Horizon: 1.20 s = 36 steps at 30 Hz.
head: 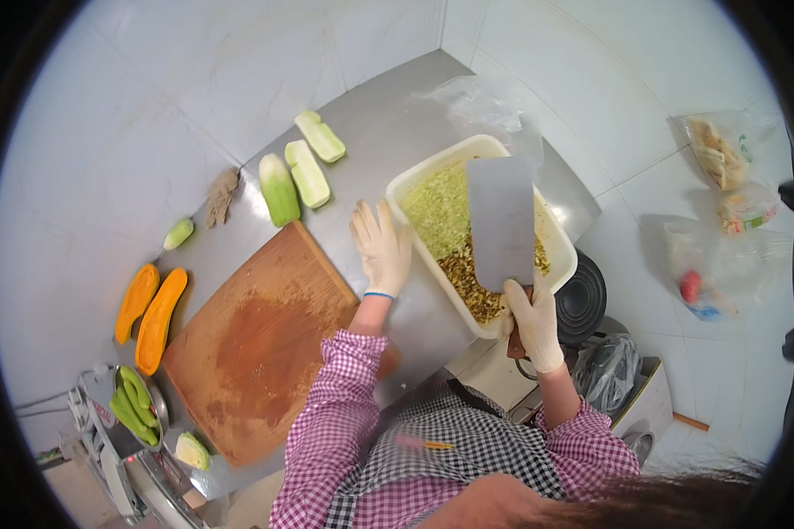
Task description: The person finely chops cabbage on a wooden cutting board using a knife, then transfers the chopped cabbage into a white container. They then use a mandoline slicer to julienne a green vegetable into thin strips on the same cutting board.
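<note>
My right hand, in a white knit glove, grips a cleaver by its wooden handle. Its broad steel blade is over a cream plastic tub, hiding part of what is inside. Finely chopped pale green vegetable fills the far left part of the tub. A browner chopped mixture lies in the near part. My left hand, also gloved, is beside the tub's left wall with its fingers extended and nothing in them. Whether it touches the tub is unclear.
A wooden cutting board lies left on the steel table. Beyond it are cut green gourds, a rag and orange squash halves. A bowl of green peppers and a scale stand left. Bags hang right.
</note>
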Tool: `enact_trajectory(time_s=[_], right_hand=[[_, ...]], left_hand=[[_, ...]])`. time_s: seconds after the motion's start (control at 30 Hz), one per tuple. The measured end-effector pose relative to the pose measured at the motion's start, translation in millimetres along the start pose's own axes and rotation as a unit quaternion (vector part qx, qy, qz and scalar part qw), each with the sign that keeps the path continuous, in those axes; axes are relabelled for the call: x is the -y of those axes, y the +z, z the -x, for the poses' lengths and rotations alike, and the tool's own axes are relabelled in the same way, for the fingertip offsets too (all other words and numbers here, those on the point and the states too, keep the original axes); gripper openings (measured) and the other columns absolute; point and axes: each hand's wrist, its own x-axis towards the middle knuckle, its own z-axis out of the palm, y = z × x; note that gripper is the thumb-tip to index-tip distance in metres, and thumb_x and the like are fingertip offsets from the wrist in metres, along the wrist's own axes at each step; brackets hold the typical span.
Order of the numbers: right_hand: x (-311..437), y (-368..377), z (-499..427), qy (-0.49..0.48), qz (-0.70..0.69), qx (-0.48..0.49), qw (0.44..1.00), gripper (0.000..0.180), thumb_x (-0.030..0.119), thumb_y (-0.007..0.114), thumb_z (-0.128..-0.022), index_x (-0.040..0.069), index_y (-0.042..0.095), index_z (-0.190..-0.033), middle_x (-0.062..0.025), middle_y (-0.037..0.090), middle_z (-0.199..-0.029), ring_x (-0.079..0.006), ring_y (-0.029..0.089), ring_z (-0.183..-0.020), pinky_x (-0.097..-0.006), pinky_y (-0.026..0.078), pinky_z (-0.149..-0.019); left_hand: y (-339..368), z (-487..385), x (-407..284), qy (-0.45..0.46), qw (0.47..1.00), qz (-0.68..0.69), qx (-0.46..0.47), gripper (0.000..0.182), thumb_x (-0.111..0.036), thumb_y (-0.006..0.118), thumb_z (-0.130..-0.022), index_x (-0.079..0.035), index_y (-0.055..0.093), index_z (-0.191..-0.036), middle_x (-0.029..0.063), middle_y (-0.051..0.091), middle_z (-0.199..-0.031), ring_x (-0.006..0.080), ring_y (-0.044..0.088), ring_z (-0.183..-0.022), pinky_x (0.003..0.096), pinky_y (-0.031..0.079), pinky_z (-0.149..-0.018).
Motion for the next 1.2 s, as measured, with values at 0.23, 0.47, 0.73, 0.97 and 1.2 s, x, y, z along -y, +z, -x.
enact_trajectory(time_s=[0.23,0.47,0.73,0.97,1.2], right_hand=[[-94.8,51.7,33.8,-0.124,0.370,0.100,0.915,0.047,0.019,0.063,-0.105,0.010,0.055,-0.151,-0.0188,0.071,-0.101,-0.0319,0.075,-0.079,-0.0471,0.060,-0.069],[-184.3,95.3,-10.1,-0.063,0.602,0.033,0.795,0.059,0.017,0.059,-0.106,0.022,0.044,-0.163,-0.0210,0.066,-0.117,-0.0454,0.073,-0.096,-0.0564,0.061,-0.084],[-186.8,72.8,42.5,-0.078,0.475,0.057,0.875,0.052,0.020,0.056,-0.107,0.021,0.051,-0.158,-0.0224,0.069,-0.122,-0.0467,0.071,-0.106,-0.0550,0.058,-0.092],[-182.9,18.4,107.4,-0.061,0.411,-0.003,0.909,0.054,0.011,0.063,-0.102,0.011,0.055,-0.155,-0.0228,0.067,-0.114,-0.0431,0.070,-0.102,-0.0474,0.056,-0.088],[-203.9,-13.6,151.5,-0.063,0.424,-0.026,0.903,0.054,0.016,0.061,-0.103,0.015,0.054,-0.157,-0.0233,0.069,-0.115,-0.0464,0.071,-0.101,-0.0549,0.056,-0.088]], left_hand=[[-66.6,105.5,84.2,-0.127,0.991,-0.041,0.027,0.062,-0.023,0.062,-0.102,-0.002,0.048,-0.159,0.0294,0.033,-0.172,0.0528,0.029,-0.157,0.0599,0.023,-0.132],[-113.6,183.8,71.7,0.000,0.993,-0.007,0.116,0.048,-0.020,0.064,-0.095,0.000,0.059,-0.138,0.0272,0.051,-0.152,0.0517,0.042,-0.145,0.0609,0.031,-0.126],[-135.0,272.9,46.4,0.296,0.894,0.018,0.336,0.072,-0.038,0.083,-0.085,-0.006,0.058,-0.144,0.0196,0.053,-0.155,0.0397,0.046,-0.147,0.0536,0.032,-0.129],[-64.5,235.4,6.8,0.383,0.863,-0.139,0.300,0.066,-0.048,0.067,-0.099,-0.012,0.055,-0.153,0.0184,0.049,-0.162,0.0386,0.044,-0.149,0.0554,0.028,-0.130],[0.5,127.9,18.3,0.183,0.955,-0.146,0.181,0.061,-0.034,0.068,-0.098,-0.015,0.055,-0.155,0.0206,0.054,-0.154,0.0392,0.046,-0.145,0.0567,0.030,-0.127]])
